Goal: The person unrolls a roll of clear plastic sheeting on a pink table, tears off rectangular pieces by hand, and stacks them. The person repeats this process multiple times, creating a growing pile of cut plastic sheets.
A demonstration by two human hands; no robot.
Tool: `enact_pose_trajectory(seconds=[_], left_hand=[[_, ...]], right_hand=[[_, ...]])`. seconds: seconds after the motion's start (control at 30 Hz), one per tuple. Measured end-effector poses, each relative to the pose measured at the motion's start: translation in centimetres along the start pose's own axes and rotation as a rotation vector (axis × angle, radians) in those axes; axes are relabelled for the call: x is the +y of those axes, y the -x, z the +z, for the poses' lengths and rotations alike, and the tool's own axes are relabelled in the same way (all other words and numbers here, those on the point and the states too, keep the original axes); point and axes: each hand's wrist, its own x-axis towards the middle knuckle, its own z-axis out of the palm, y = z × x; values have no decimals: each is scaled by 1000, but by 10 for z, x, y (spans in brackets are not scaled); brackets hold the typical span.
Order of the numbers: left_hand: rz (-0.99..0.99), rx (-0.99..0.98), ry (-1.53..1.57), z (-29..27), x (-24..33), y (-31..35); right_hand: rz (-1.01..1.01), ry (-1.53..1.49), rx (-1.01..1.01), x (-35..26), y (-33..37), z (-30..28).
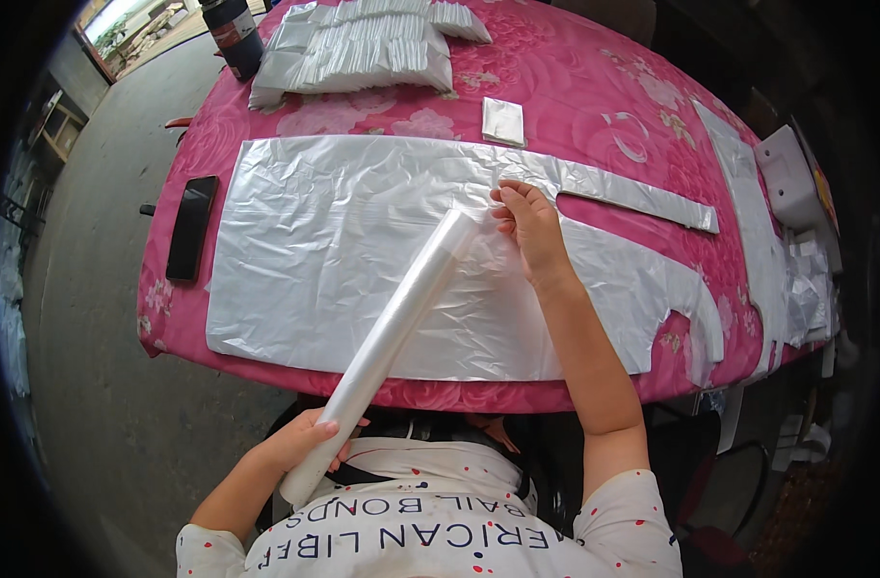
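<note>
My left hand point(320, 441) is closed around the lower end of a long roll of clear plastic film point(387, 342). The roll slants up and away from my body over the table. My right hand point(531, 226) is beside the roll's far end, its fingers pinched at what looks like a thin loose edge of the film. Beneath both lies a flat stack of silvery-white plastic sheets point(305, 260), spread over the table, with long strap-like strips cut at its right end. A small folded plastic packet point(503, 122) sits just beyond the stack.
A pink flowered cloth covers the table point(575, 67). A black phone point(191, 229) lies at the left edge. Folded plastic bundles point(363, 48) and a dark bottle point(234, 39) stand at the back left. More plastic sheets point(748, 212) and a white box point(788, 178) are at the right.
</note>
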Motion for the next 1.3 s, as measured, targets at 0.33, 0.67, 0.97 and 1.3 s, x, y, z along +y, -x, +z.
enact_pose_trajectory(seconds=[0.33, 0.67, 0.97, 1.3], left_hand=[[-22, -35, 51, -4, -5, 3], [-163, -99, 6, -36, -19, 27], [-158, -114, -774, -70, 42, 48], [928, 267, -1730, 22, 141, -65]], right_hand=[[149, 432, -524, -14, 9, 8], [-182, 603, 27, -19, -34, -84], [-396, 738, 169, -35, -53, -155], [-290, 631, -147, -19, -55, -41]])
